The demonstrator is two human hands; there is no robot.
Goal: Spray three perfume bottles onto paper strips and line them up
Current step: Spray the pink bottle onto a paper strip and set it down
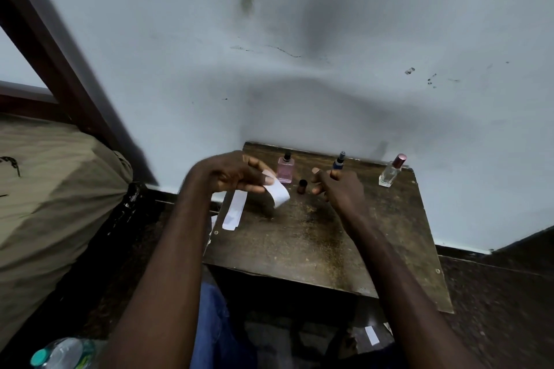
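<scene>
Perfume bottles first, you've got three. The pink bottle (285,170) stands at the back of the tabletop (299,249), and the clear bottle (389,174) with a rosy cap is near the back right corner. The slim blue bottle (339,160) is up in your right grip (335,189).

Paper strips, three as well. The curled strip (278,192) is in your left grip (236,177), the flat strip (235,210) lies along the tabletop's left edge, and the floor strip (371,335) is down below.

One small dark cap (302,186) stands between the pink bottle and your right grip.

Your left grip is pinched on the curled strip, thumb against fingertips, paper drooping off to the right. Your right grip is curled round the blue bottle's lower part, and the spray head pokes out on top.
</scene>
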